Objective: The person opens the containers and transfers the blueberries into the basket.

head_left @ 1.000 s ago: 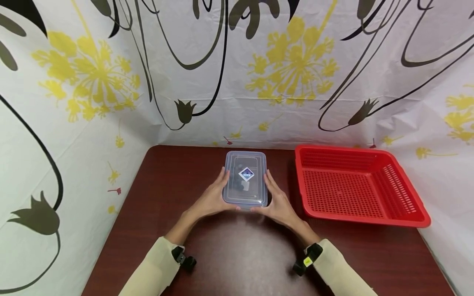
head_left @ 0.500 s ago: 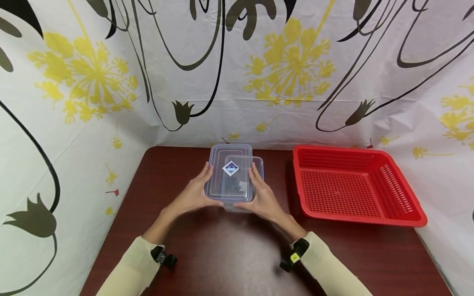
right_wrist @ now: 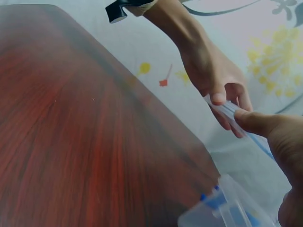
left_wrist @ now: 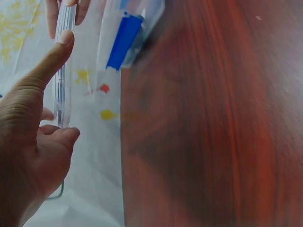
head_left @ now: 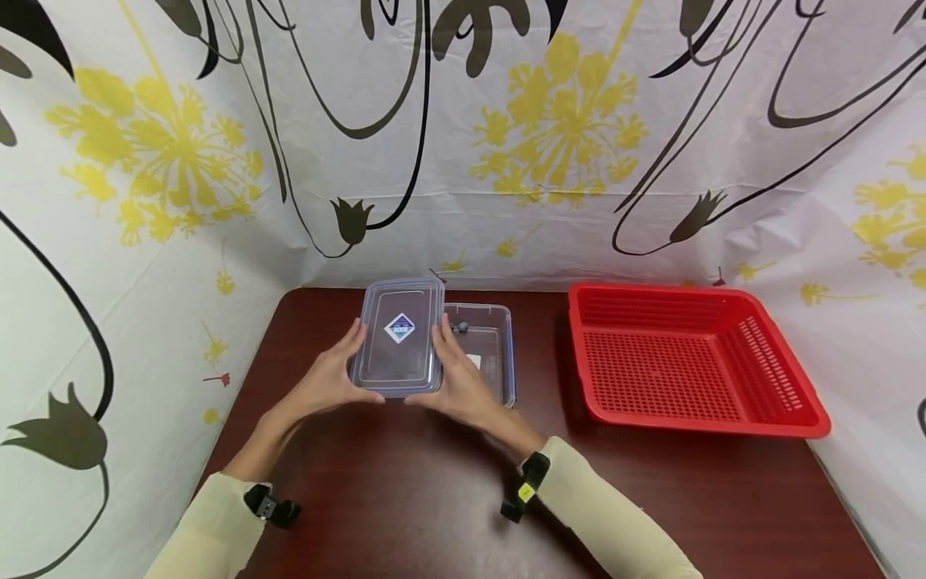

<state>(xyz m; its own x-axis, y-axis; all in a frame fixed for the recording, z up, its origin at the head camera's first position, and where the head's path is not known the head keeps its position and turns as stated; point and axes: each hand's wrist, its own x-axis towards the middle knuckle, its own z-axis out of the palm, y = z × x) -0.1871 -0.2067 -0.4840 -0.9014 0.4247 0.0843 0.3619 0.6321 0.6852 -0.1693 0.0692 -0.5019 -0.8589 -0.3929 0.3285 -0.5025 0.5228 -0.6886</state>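
Both hands hold a clear plastic lid [head_left: 398, 362] with a diamond-shaped sticker, raised above the table's back left part. My left hand [head_left: 330, 378] grips its left edge and near corner; my right hand [head_left: 459, 386] grips the right side. Edge-on in the left wrist view, the lid [left_wrist: 61, 90] lies between thumb and fingers of the left hand [left_wrist: 42, 137]. To the right stands the clear plastic container [head_left: 495, 342], uncovered and partly hidden by the right hand. Small dark round things [head_left: 460, 327] and a white patch show in it. A blue strip [left_wrist: 124, 42] is on its side.
A red plastic basket [head_left: 658, 422] with a mesh bottom stands on the right of the dark reddish wooden table [head_left: 434, 490]. White cloth [head_left: 434, 217] printed with flowers hangs behind the table and along its left side.
Both hands have lifted the lid off the container and carried it to the left. The container stays on the table, its inside now in view.
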